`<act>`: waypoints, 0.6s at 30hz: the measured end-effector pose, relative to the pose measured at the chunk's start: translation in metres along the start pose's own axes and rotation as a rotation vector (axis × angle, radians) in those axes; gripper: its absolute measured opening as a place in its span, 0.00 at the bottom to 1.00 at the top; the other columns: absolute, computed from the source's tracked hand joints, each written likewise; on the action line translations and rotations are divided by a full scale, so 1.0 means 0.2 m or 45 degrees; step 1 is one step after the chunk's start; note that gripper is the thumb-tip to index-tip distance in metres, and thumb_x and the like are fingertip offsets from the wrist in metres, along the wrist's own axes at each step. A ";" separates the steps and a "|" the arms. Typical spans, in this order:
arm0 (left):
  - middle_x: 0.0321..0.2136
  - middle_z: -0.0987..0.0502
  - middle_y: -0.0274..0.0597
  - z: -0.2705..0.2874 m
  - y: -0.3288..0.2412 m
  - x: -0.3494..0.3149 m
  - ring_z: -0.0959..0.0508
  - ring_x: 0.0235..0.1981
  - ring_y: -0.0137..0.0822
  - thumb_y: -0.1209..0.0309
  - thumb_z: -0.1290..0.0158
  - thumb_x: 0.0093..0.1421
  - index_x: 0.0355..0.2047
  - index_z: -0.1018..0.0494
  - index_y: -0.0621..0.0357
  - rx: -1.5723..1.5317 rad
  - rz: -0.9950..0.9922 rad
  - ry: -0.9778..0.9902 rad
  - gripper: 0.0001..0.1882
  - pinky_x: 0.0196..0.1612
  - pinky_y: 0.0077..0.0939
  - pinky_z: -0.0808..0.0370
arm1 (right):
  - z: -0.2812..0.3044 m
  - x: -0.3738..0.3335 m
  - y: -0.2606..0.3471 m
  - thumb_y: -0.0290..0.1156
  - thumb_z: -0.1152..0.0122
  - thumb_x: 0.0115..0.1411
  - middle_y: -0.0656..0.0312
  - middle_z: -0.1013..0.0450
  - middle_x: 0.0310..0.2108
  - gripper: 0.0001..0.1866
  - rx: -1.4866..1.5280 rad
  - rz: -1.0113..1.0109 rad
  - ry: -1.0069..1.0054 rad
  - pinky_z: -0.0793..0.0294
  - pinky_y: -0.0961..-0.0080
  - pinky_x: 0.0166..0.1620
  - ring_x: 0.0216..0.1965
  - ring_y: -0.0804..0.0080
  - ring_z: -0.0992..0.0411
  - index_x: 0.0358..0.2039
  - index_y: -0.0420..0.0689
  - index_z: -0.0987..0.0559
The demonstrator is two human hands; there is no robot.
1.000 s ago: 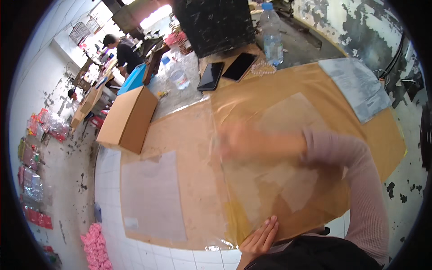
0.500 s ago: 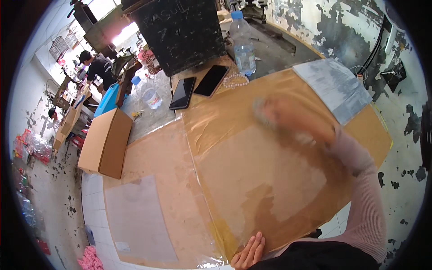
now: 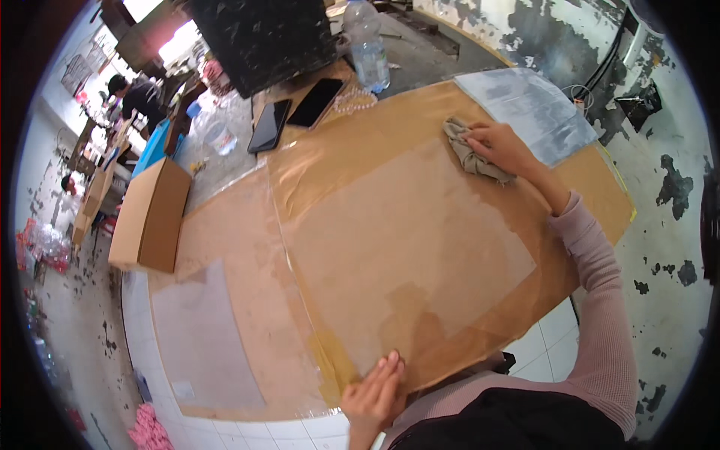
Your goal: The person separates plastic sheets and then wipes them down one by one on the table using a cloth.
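Observation:
A crumpled grey-green cloth (image 3: 486, 168) lies under my right hand (image 3: 504, 147), whose fingers grip and press it against the brown-covered work surface (image 3: 352, 161). The cloth is by the far right corner of a thin translucent sheet (image 3: 405, 225), which lies flat on that surface. At the near edge my left hand (image 3: 375, 390) rests palm down, fingers stretched out, touching the surface and holding nothing. A second whitish translucent sheet (image 3: 199, 337) lies flat on the left part of the table, apart from both hands.
Two dark phones (image 3: 268, 126) (image 3: 317, 103), a bead string (image 3: 354, 100) and a water bottle (image 3: 367, 49) stand along the back. A cardboard box (image 3: 154, 217) sits at the left edge, a grey-white sheet (image 3: 529, 112) far right. Another person (image 3: 141, 101) is in the background.
My right hand, blurred before, has swept the cloth toward the right and now shows sharply. More of my left hand shows at the near edge. The whole view has shifted a little.

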State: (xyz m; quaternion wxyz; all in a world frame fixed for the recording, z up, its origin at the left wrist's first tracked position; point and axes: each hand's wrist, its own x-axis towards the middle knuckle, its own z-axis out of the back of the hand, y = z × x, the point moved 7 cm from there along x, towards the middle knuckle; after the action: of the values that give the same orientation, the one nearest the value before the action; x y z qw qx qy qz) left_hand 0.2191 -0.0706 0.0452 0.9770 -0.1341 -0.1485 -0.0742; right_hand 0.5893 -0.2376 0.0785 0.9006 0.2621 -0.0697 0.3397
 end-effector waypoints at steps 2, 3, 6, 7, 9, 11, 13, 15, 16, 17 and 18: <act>0.53 0.31 0.42 0.11 0.09 0.04 0.27 0.50 0.32 0.54 0.42 0.50 0.47 0.28 0.54 -0.393 0.046 0.180 0.26 0.35 0.23 0.31 | -0.05 0.06 0.28 0.29 0.47 0.55 0.54 0.27 0.34 0.09 0.302 0.193 0.137 0.30 0.66 0.40 0.36 0.57 0.29 0.35 0.45 0.21; 0.56 0.34 0.45 0.16 0.16 0.04 0.28 0.51 0.38 0.53 0.43 0.51 0.50 0.30 0.55 -0.615 0.060 0.229 0.29 0.41 0.28 0.29 | -0.10 0.03 0.48 0.27 0.47 0.54 0.54 0.27 0.37 0.11 0.354 0.390 0.219 0.31 0.66 0.43 0.39 0.58 0.30 0.38 0.46 0.22; 0.59 0.40 0.49 0.44 0.29 0.38 0.32 0.55 0.47 0.55 0.45 0.52 0.53 0.34 0.53 -0.299 -0.147 0.038 0.30 0.50 0.37 0.32 | -0.24 -0.20 1.02 0.27 0.44 0.52 0.58 0.30 0.45 0.15 0.451 0.970 0.428 0.33 0.65 0.48 0.46 0.60 0.32 0.42 0.50 0.22; 0.60 0.43 0.50 0.47 0.33 0.51 0.33 0.55 0.48 0.59 0.48 0.55 0.55 0.36 0.53 -0.233 -0.153 -0.009 0.27 0.51 0.38 0.33 | -0.32 -0.28 1.16 0.31 0.43 0.52 0.59 0.32 0.48 0.16 0.268 1.088 0.396 0.35 0.64 0.50 0.49 0.60 0.34 0.44 0.49 0.24; 0.62 0.48 0.56 0.37 0.46 0.77 0.38 0.57 0.53 0.58 0.56 0.62 0.59 0.42 0.50 -0.179 -0.164 0.080 0.27 0.58 0.39 0.40 | -0.47 -0.46 1.31 0.35 0.42 0.52 0.59 0.34 0.51 0.18 0.062 1.210 0.340 0.36 0.63 0.52 0.52 0.59 0.36 0.45 0.49 0.25; 0.63 0.51 0.56 0.17 0.64 0.88 0.44 0.61 0.54 0.55 0.59 0.63 0.62 0.46 0.46 -0.028 -0.206 -0.047 0.28 0.61 0.43 0.47 | -0.55 -0.56 1.42 0.44 0.42 0.49 0.61 0.34 0.51 0.23 0.039 1.160 0.096 0.38 0.60 0.53 0.56 0.62 0.40 0.44 0.48 0.25; 0.63 0.52 0.56 -0.16 0.89 0.85 0.51 0.63 0.55 0.51 0.63 0.63 0.62 0.48 0.48 0.335 0.188 0.163 0.29 0.63 0.46 0.52 | -0.60 -0.61 1.47 0.43 0.42 0.49 0.60 0.34 0.51 0.23 0.109 1.150 0.107 0.38 0.61 0.53 0.56 0.62 0.40 0.45 0.46 0.26; 0.63 0.53 0.57 -0.20 0.86 0.92 0.52 0.64 0.55 0.49 0.65 0.63 0.63 0.49 0.47 0.343 0.165 0.123 0.31 0.62 0.48 0.52 | -0.58 -0.63 1.38 0.42 0.42 0.49 0.58 0.35 0.52 0.24 0.126 1.075 0.136 0.38 0.62 0.53 0.56 0.62 0.39 0.45 0.44 0.27; 0.63 0.53 0.57 -0.21 0.86 0.92 0.52 0.64 0.55 0.46 0.66 0.62 0.63 0.50 0.46 0.363 0.168 0.105 0.33 0.62 0.49 0.52 | -0.59 -0.68 1.37 0.42 0.43 0.50 0.57 0.34 0.52 0.24 0.202 1.138 0.236 0.38 0.63 0.53 0.55 0.61 0.38 0.47 0.45 0.28; 0.63 0.53 0.57 -0.21 0.86 0.91 0.52 0.64 0.55 0.46 0.66 0.62 0.63 0.50 0.46 0.357 0.155 0.104 0.33 0.62 0.49 0.52 | -0.58 -0.75 1.37 0.42 0.43 0.51 0.55 0.34 0.52 0.24 0.287 1.219 0.337 0.37 0.63 0.52 0.54 0.61 0.37 0.48 0.45 0.28; 0.62 0.51 0.56 -0.19 0.86 0.90 0.49 0.62 0.54 0.46 0.62 0.61 0.62 0.48 0.45 0.345 0.157 0.011 0.32 0.60 0.49 0.49 | -0.56 -0.82 1.37 0.42 0.43 0.51 0.55 0.34 0.52 0.24 0.281 1.211 0.333 0.37 0.63 0.52 0.54 0.61 0.37 0.48 0.45 0.28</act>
State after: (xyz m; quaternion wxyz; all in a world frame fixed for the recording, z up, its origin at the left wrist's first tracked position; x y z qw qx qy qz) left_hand 0.4317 0.0638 0.0251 0.9894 -0.0096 -0.1444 0.0060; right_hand 0.2822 -0.1008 0.0498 0.6144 0.2501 -0.0315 0.7476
